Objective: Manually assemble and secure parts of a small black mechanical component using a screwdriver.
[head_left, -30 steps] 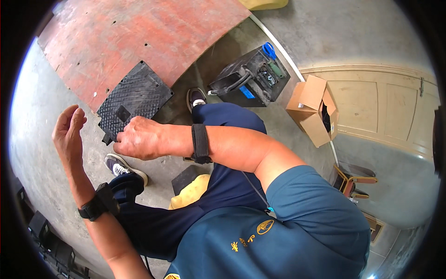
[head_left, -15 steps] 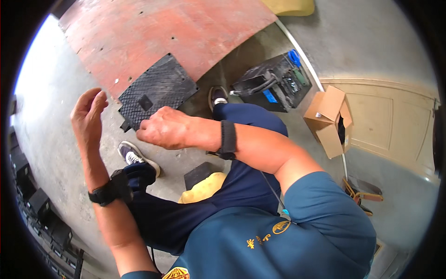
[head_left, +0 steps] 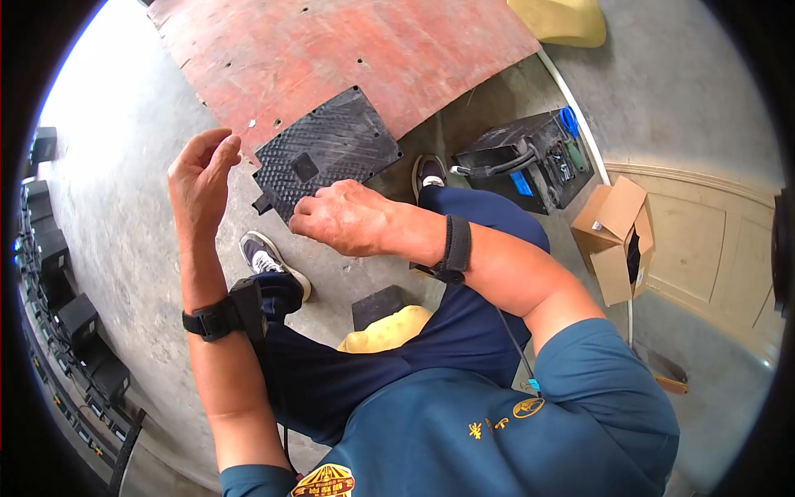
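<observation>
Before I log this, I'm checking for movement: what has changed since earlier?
The view swung left: the left hand, right hand and black panel now sit farther right and higher in frame. No grip was visibly taken or released. Panel, red board and open carton kept their layout.

Your right: open cardboard box [head_left: 611, 240], beige door [head_left: 704, 232] | your left: black boxes [head_left: 79, 319] in row | ahead: yellow object [head_left: 563, 20], white pipe [head_left: 585, 124]

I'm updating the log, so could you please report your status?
Left hand raised; right hand curled near panel, touch unclear. Panel partly over red board. Black box to panel's right.
</observation>
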The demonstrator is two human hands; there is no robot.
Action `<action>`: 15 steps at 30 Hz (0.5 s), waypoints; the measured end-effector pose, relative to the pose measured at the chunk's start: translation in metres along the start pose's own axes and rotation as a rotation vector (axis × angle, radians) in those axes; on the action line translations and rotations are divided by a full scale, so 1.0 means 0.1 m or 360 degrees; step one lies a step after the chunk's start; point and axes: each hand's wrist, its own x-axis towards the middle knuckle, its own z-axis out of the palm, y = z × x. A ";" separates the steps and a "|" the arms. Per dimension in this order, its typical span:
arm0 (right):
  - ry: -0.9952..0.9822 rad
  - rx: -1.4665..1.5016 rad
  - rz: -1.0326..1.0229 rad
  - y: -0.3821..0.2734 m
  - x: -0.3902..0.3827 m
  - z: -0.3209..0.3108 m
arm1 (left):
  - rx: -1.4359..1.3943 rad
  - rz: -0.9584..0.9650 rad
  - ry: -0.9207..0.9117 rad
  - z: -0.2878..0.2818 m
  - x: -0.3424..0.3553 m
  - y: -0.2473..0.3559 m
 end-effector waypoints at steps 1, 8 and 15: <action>-0.0053 -0.0045 0.0018 0.00 0.00 0.00 | 0.0008 0.0012 -0.0004 0.00 0.00 0.00; -0.0165 -0.0099 0.0127 -0.03 0.02 -0.02 | -0.0057 0.0041 -0.0020 0.02 0.02 -0.02; -0.0014 0.0044 0.0031 0.00 -0.04 0.02 | -0.0008 0.0007 -0.0017 0.03 0.00 0.00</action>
